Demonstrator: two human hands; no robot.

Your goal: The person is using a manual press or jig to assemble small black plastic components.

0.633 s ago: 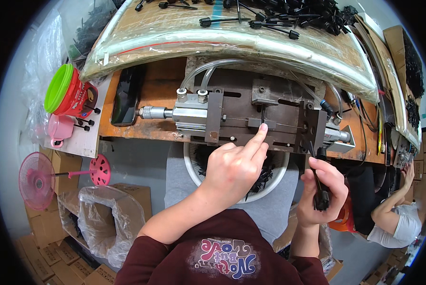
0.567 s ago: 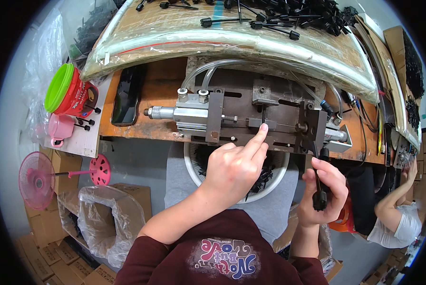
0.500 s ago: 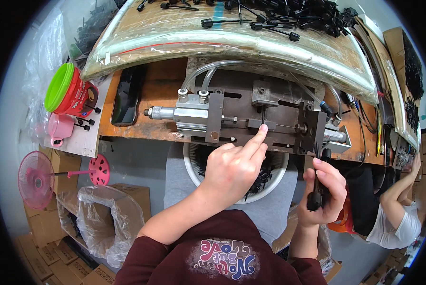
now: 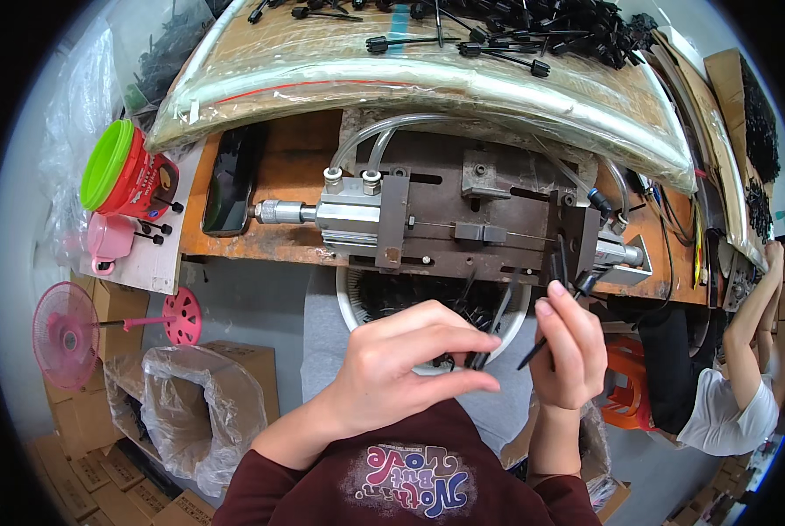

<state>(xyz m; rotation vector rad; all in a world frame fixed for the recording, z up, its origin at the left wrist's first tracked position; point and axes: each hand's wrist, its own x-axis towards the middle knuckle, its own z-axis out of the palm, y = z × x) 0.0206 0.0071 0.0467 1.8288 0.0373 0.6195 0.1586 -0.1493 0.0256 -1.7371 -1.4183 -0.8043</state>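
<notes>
My left hand point(image 4: 401, 355) hovers over the near side of a white basin point(image 4: 346, 298), its thumb and fingers apart. A thin black plastic rod with a thicker end point(image 4: 478, 359), partly blurred, is in the gap by those fingertips; I see no firm grip on it. My right hand point(image 4: 569, 351) has its fingers closed around a slim black rod piece point(image 4: 533, 353), whose tip points down and left. Just beyond both hands lies a dark metal fixture point(image 4: 445, 261) with a small grey block point(image 4: 480, 232) at its middle and a silver air cylinder point(image 4: 350, 219) on the left.
Black rod parts point(image 4: 498, 48) are heaped on a plastic-wrapped cardboard surface behind the fixture. A phone point(image 4: 230, 184), a red bucket point(image 4: 138, 175) and a pink cup point(image 4: 110, 238) stand left. Another person's arm point(image 4: 743, 324) shows at far right.
My left hand has drawn back from the fixture's block toward the basin, and the block no longer holds a black part. The left cylinder's rod has slid leftward. My right hand shifted left.
</notes>
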